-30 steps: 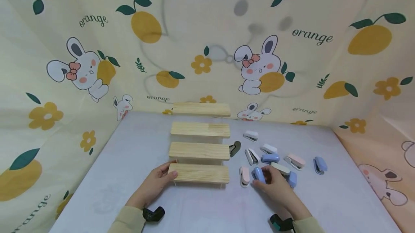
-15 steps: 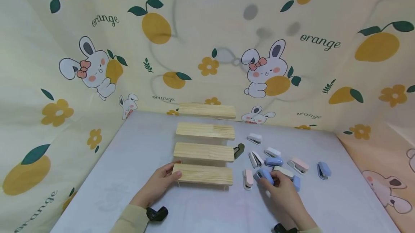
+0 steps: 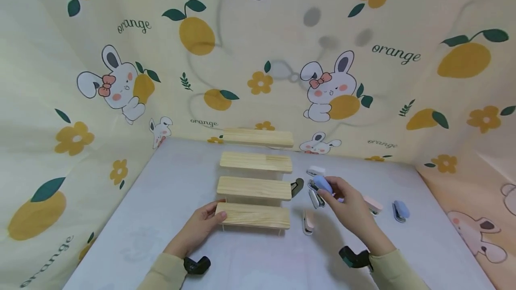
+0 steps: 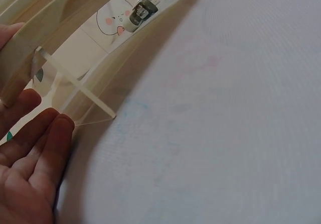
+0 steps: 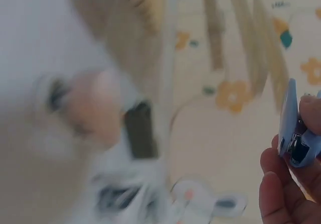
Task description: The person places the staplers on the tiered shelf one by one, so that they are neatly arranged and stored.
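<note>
In the head view my right hand pinches a small blue stapler between thumb and fingers, raised over the loose staplers. The right wrist view shows the same blue stapler with its metal underside. My left hand grips the left end of the lowest board of a stepped wooden display rack, thumb on top. In the left wrist view, the left hand's other fingers sit below the board, beside a thin clear support. All the rack's boards have bare tops.
A pink stapler lies right of the rack; a dark green one lies against its side. White staplers lie behind, partly covered by the right hand. Further right are another pink stapler and a blue one. Patterned cloth walls surround the table.
My right hand has lifted the blue stapler off the table and carried it up and away from me, towards the back. The left hand stays on the rack. The head view has shifted slightly.
</note>
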`<state>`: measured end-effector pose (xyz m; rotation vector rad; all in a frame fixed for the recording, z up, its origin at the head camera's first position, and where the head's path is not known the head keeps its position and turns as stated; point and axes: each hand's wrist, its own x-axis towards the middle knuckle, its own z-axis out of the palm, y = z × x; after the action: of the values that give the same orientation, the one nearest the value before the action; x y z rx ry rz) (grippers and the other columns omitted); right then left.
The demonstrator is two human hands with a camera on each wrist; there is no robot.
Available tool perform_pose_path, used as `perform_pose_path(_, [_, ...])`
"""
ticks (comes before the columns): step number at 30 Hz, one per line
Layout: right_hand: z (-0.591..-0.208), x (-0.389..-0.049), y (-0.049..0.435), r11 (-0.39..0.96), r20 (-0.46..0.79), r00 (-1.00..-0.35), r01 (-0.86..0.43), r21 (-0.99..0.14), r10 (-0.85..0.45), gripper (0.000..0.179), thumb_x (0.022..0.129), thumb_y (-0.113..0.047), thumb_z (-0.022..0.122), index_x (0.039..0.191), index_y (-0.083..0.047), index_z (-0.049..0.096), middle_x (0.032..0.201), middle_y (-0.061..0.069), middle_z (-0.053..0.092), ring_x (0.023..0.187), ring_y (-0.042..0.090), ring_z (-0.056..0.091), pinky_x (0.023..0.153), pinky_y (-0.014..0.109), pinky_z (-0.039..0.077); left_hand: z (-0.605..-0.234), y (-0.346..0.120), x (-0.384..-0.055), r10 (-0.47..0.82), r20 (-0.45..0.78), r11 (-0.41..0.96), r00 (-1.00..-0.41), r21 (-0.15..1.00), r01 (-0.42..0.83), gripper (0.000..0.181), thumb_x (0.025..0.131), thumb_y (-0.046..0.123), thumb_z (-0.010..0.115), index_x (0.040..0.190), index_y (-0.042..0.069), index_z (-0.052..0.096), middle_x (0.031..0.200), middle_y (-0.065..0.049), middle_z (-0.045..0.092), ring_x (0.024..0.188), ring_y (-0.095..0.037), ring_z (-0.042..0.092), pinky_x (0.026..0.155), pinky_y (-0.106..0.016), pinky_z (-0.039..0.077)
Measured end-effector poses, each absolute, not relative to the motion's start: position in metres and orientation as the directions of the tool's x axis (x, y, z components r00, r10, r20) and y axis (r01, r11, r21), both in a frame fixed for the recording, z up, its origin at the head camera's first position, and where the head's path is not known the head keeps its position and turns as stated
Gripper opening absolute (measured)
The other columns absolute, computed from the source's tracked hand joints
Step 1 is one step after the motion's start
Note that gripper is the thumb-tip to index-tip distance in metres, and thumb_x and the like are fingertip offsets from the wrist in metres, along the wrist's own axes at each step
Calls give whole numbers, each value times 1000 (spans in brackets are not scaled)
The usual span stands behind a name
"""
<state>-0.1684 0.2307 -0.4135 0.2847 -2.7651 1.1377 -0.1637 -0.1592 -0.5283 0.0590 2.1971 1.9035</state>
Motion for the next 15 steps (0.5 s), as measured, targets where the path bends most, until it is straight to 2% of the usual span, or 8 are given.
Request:
perform_pose_path(5, [-396,-188,198,666,258,-933,-360,-653,-251,38,93,-37,64,126,-18,56,99,0,61,84,18,56,56,29,50,-529,-159,-164,176,-149,175,-973,977,-118,69,87,45,70,141,7,48,145,-14,45,132,-26,43,106,-38,37])
perform_pose_path(8, [-388,-206,181,642,322,-893,-449,-622,-313,36,94,-34,65,125,-17,58,98,-2,61,85,15,57,62,30,51,-529,-158,-164,181,-149,166,-972,979,-119,70,88,44,69,142,6,46,146,-14,43,134,-26,41,107,-38,36])
perform_pose_path(15, [-374,-248,146,578,402,-854,-520,-629,-330,38,95,-35,61,127,-14,56,103,-2,61,88,14,56,74,33,51,-533,-158,-163,164,-143,181,-976,977,-113,70,89,48,66,143,8,46,146,-11,45,134,-25,41,109,-41,33])
